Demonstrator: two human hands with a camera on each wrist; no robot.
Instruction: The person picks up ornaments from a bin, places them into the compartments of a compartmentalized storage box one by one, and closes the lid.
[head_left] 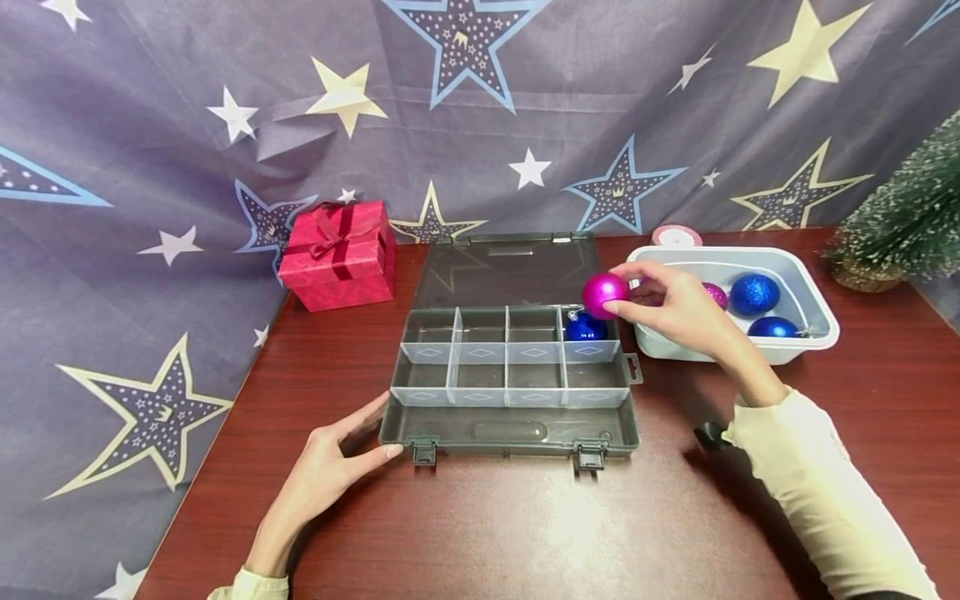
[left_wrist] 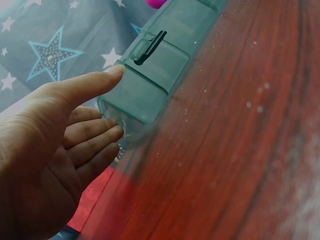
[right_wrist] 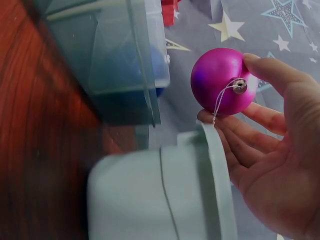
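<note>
A shiny magenta Christmas ball (head_left: 604, 295) is pinched between the thumb and fingers of my right hand (head_left: 678, 308). In the right wrist view the ball (right_wrist: 220, 82) shows its silver cap and string loop. It is held above the back right corner of an open grey compartment box (head_left: 510, 429). A blue ball (head_left: 586, 327) lies in the back right compartment, partly covered by the magenta one in the head view. My left hand (head_left: 326, 462) rests at the box's front left corner, thumb on the front edge and fingers extended along the side, as the left wrist view also shows.
Right of the box stands a white tub (head_left: 817, 312) with blue balls (head_left: 754, 295) and a glittery pink ball (head_left: 716, 294). Behind it is a ribbon roll (head_left: 677, 236). A red gift box (head_left: 337, 258) sits back left, a small frosted tree (head_left: 900, 217) far right.
</note>
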